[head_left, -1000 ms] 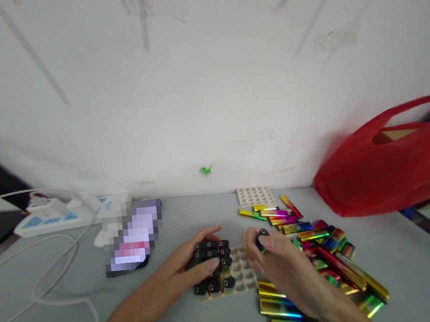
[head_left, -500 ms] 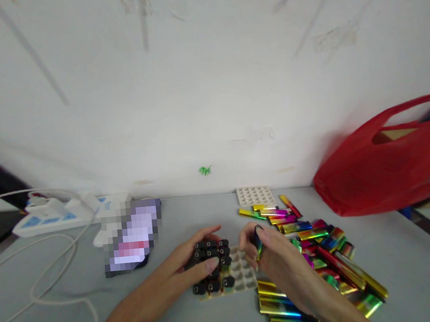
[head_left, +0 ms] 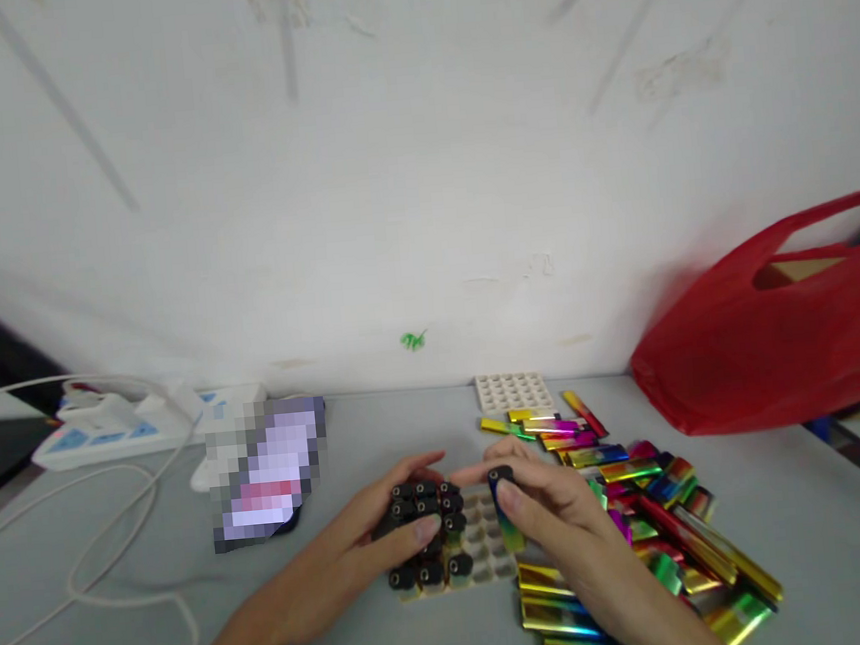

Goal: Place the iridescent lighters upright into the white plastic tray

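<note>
A pale tray with square pockets (head_left: 486, 535) lies before me, its left part filled with several upright black-topped lighters (head_left: 431, 571). My left hand (head_left: 391, 519) is closed around this group, thumb over the tops and fingers along the far side. Above the tray's right edge, my right hand (head_left: 546, 493) pinches one lighter (head_left: 508, 516) with a black top and a blue-to-yellow metallic body. That lighter is upright, slightly tilted, between thumb and fingers. Pockets on the tray's right side hold nothing.
Shiny multicoloured lighters (head_left: 690, 536) lie in a loose pile to the right. A second white tray (head_left: 512, 392) stands by the wall. A red bag (head_left: 770, 343) sits at the far right. Leftward are a phone (head_left: 274, 477), a power strip (head_left: 94, 437) and a white cable (head_left: 123, 602).
My right hand has turned and shifted slightly, so the lighter in it now shows its broad side, upright by the tray. My left hand keeps its place on the lighters.
</note>
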Action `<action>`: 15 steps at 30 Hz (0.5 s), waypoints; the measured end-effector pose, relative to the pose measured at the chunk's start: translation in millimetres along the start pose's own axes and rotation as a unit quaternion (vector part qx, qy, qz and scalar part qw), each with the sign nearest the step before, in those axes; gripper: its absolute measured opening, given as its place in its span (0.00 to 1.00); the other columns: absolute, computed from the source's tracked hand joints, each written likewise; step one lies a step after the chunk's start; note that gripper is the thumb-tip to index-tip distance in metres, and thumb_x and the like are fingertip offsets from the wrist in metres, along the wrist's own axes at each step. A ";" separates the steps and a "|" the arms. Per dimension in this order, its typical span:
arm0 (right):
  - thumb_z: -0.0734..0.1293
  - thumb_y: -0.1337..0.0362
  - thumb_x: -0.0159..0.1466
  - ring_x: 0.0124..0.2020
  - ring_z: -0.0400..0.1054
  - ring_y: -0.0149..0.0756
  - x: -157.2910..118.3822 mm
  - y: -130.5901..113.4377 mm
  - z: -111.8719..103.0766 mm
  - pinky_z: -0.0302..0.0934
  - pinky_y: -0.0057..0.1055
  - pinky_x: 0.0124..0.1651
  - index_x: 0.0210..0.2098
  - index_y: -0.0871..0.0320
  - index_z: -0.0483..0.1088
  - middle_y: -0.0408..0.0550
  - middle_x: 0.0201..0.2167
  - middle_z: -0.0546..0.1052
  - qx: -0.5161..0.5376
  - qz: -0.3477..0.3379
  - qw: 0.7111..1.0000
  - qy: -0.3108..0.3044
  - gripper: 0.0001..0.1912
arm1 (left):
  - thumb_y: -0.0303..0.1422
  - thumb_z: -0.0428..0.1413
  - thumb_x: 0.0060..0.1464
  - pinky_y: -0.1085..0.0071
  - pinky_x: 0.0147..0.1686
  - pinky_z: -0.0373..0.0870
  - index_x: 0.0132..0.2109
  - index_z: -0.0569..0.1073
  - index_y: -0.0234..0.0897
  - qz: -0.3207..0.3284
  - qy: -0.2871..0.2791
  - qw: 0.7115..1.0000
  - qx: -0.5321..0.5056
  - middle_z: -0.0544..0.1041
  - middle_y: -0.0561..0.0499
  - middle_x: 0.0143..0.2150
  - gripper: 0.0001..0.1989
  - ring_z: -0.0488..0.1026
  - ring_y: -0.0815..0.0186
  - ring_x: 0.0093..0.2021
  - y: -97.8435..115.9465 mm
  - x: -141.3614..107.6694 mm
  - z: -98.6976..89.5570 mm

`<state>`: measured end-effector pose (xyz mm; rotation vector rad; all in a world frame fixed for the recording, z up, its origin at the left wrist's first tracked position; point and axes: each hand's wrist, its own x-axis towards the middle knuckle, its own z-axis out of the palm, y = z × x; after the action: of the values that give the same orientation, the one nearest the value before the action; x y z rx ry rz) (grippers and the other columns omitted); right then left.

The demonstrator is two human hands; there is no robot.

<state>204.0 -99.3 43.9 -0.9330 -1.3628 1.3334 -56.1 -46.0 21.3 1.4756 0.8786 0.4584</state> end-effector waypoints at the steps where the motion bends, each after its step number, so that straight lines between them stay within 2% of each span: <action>1: 0.71 0.50 0.75 0.49 0.68 0.43 0.0 -1.1 0.1 0.62 0.37 0.52 0.52 0.45 0.87 0.47 0.46 0.72 -0.001 -0.002 1.000 -0.008 0.13 | 0.53 0.62 0.70 0.55 0.74 0.63 0.77 0.64 0.56 0.000 0.002 1.000 0.003 0.69 0.53 0.77 0.34 0.64 0.48 0.76 -0.3 0.0 -0.2; 5: 0.76 0.52 0.71 0.42 0.68 0.40 -0.7 0.7 2.4 0.61 0.36 0.44 0.53 0.42 0.86 0.46 0.42 0.72 -0.016 0.002 1.000 -0.021 0.13 | 0.53 0.61 0.70 0.52 0.75 0.61 0.77 0.64 0.56 0.011 0.001 1.000 0.010 0.73 0.51 0.74 0.34 0.65 0.47 0.75 -1.1 -0.1 -0.5; 9: 0.78 0.52 0.70 0.42 0.69 0.41 -1.4 2.5 3.8 0.63 0.37 0.44 0.51 0.43 0.87 0.46 0.40 0.74 -0.049 -0.010 0.999 -0.008 0.11 | 0.54 0.61 0.70 0.51 0.75 0.60 0.76 0.65 0.57 0.015 0.001 1.000 0.013 0.74 0.51 0.73 0.33 0.65 0.47 0.75 -0.8 -0.1 0.1; 12: 0.75 0.51 0.73 0.46 0.70 0.42 -1.5 2.6 4.0 0.64 0.36 0.48 0.51 0.46 0.85 0.47 0.42 0.76 -0.066 -0.015 0.997 0.029 0.11 | 0.53 0.61 0.70 0.53 0.73 0.63 0.76 0.65 0.57 0.006 0.006 1.000 0.007 0.72 0.53 0.74 0.33 0.66 0.47 0.75 -0.8 0.0 0.4; 15: 0.69 0.50 0.78 0.43 0.72 0.40 -1.0 6.1 5.4 0.65 0.35 0.48 0.47 0.51 0.80 0.46 0.41 0.78 0.006 -0.002 0.998 0.057 0.13 | 0.52 0.61 0.71 0.54 0.71 0.66 0.77 0.65 0.58 0.002 -0.006 1.000 -0.004 0.73 0.53 0.74 0.32 0.68 0.48 0.73 -0.9 0.2 0.5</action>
<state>198.3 -100.9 38.2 -0.9822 -1.2670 1.2641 -55.8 -46.3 20.3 1.4722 0.8642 0.4541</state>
